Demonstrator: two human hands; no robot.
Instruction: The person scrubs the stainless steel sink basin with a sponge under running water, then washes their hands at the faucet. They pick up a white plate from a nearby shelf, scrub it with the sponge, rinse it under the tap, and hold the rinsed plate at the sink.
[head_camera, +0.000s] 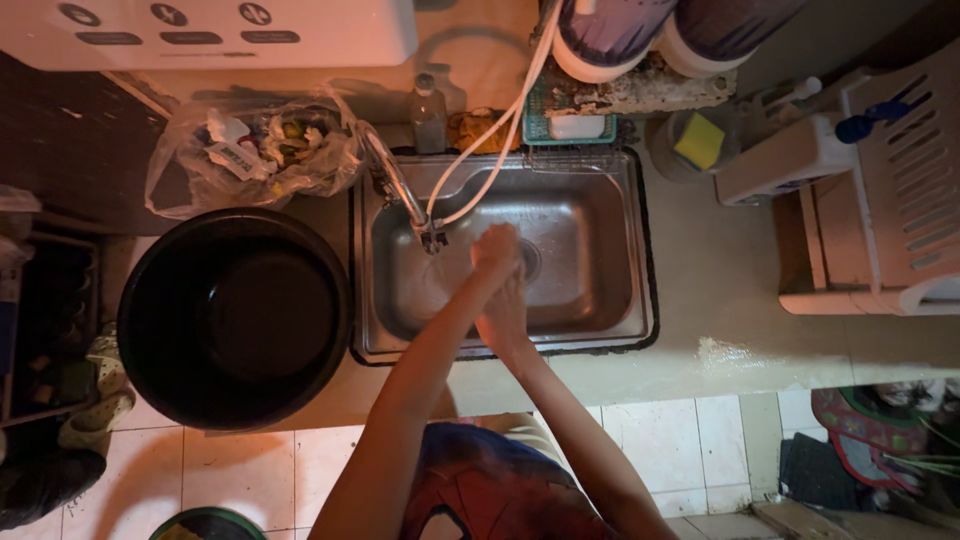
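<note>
Both my hands meet over the steel sink (600, 300), just right of the faucet (395, 190) spout. My left hand (495, 250) reaches in from the lower left, curled with its fingers closed, and rests on the fingertips of my right hand. My right hand (505, 315) comes from the lower right and lies flatter beneath it, near the sink's front wall. Neither hand holds any object. The two forearms cross above the sink's front rim. The drain is partly hidden behind my left hand.
A large black basin (235, 315) stands left of the sink. Behind it lies a plastic bag of rubbish (255, 150). A white hose (490, 170) runs to the faucet. A bottle (428, 115), a green basket (575, 125), a yellow sponge (698, 140) and a white rack (900, 180) line the back and right.
</note>
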